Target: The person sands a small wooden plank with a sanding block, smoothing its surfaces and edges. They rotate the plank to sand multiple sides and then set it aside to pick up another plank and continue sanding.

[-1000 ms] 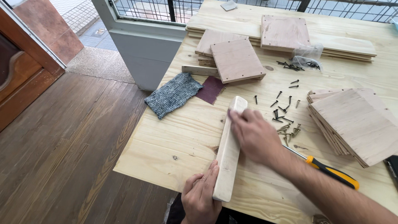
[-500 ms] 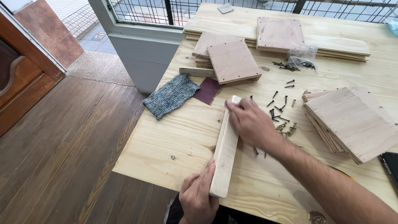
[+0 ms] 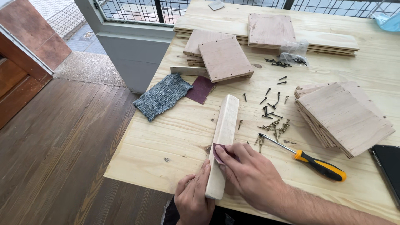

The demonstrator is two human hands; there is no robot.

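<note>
A long pale wooden block [image 3: 224, 129] lies lengthwise on the light wooden table [image 3: 175, 137]. My left hand [image 3: 193, 198] steadies its near end from the left side. My right hand [image 3: 248, 173] presses a small dark red piece of sandpaper [image 3: 218, 152] against the block's top, close to the near end. Both hands sit at the table's front edge.
An orange-handled screwdriver [image 3: 308, 160] and several loose screws [image 3: 273, 121] lie right of the block. A grey cloth [image 3: 162, 96] and more sandpaper [image 3: 201, 88] lie behind it. Stacks of plywood squares [image 3: 343, 116] stand right and at the back [image 3: 225, 58]. A dark wooden floor [image 3: 62, 154] lies left.
My right hand slid with the sandpaper from the block's far end down to its near end. The screwdriver is uncovered again. My left hand kept its hold.
</note>
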